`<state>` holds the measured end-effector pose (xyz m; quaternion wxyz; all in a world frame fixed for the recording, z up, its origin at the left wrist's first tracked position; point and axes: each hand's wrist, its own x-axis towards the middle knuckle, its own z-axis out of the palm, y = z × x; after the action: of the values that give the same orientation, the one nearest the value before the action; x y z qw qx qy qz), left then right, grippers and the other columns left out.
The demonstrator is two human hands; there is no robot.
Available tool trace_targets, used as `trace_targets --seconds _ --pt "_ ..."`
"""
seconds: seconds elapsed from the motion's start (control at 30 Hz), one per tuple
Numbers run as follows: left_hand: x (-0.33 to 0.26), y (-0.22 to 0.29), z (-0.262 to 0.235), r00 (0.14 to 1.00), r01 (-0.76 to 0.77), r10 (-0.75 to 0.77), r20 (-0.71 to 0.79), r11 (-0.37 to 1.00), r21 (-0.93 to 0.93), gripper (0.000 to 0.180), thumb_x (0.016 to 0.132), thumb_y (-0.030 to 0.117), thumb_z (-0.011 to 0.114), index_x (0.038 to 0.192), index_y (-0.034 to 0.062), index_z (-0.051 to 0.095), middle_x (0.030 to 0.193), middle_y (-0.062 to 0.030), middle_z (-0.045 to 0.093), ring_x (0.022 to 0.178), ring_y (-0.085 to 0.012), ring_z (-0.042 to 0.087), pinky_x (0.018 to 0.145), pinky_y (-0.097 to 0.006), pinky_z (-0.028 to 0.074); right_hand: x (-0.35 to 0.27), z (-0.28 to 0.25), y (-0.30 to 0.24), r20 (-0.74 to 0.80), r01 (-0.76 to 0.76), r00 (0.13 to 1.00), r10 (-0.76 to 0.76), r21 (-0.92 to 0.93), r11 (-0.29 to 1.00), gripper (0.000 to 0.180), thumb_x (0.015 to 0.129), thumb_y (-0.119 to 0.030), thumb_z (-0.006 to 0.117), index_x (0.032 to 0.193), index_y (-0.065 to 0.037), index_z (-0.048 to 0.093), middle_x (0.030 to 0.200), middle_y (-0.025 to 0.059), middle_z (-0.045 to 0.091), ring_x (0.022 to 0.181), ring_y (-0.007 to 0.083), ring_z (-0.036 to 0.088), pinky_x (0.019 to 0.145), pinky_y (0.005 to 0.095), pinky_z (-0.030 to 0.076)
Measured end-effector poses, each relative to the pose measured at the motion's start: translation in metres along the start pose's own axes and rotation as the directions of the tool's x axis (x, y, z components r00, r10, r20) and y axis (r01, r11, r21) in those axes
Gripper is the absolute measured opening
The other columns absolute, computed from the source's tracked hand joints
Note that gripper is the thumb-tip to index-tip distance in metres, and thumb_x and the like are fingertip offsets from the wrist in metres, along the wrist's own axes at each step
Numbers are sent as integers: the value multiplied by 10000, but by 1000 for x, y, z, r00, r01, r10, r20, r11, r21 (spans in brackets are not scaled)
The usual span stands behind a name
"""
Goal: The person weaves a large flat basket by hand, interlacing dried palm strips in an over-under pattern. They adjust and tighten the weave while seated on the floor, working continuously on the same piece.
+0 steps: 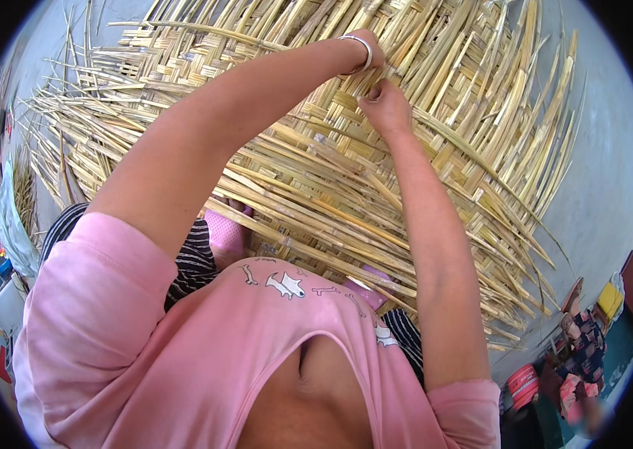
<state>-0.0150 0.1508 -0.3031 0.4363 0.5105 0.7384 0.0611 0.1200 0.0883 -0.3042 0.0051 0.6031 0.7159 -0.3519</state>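
In the head view, the person leans over a woven mat (335, 120) of pale, split strips spread on the floor in front, both hands together at its far middle. The right hand (387, 108) has its fingers curled in at the weave, though whether a strip is pinched there cannot be told; the left hand (369, 49), wearing a white bangle (367, 54), hides its fingers behind the wrist. Good handling here probably means keeping each strip flat, snug against its neighbour and unsplit, with fingertips clear of sharp edges. The floor (608, 150) is smooth and grey; patterned cloth (586, 348) and a yellow object (610, 299) lie toward the right, a pale sheet (16, 217) at the left.
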Motion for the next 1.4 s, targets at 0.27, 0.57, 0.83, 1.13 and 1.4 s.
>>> trace_targets --seconds 0.27,0.57,0.83,1.13,1.4 --pt "17 -30 6 985 -168 166 -57 985 -43 362 694 246 760 924 0 629 814 -88 648 712 -160 599 663 -320 491 2 -1 -2 18 11 1000 -10 -16 1000 374 713 -239 710 1009 -42 594 1024 165 608 976 313 592 855 398 465" --pt "9 -37 0 998 -50 44 -39 983 -178 457 718 202 675 1127 15 595 1049 -175 636 969 -295 615 822 -367 486 -2 -8 -8 72 -21 997 22 -12 1000 347 719 -241 701 986 -47 591 994 146 611 955 291 595 846 388 464" --pt "-15 -19 1 982 30 -92 -167 938 -344 555 698 171 715 1190 -28 553 1031 -165 647 904 -224 635 788 -330 495 2 0 6 -11 47 999 -47 1 999 304 717 -270 707 886 -51 580 885 133 629 857 283 608 764 382 468" --pt "7 -46 13 961 -88 -6 -278 942 -323 226 731 143 652 902 -3 629 825 -172 658 751 -236 642 629 -361 503 4 3 9 40 68 997 -69 29 997 295 747 -245 687 959 -61 595 967 131 614 939 292 596 829 397 467" --pt "11 -35 3 971 -239 231 -65 961 -141 139 638 138 702 731 41 670 635 -91 638 579 -190 612 546 -333 501 7 2 3 61 47 997 -45 -26 999 351 740 -299 699 997 -79 609 998 132 625 957 300 605 843 400 474"
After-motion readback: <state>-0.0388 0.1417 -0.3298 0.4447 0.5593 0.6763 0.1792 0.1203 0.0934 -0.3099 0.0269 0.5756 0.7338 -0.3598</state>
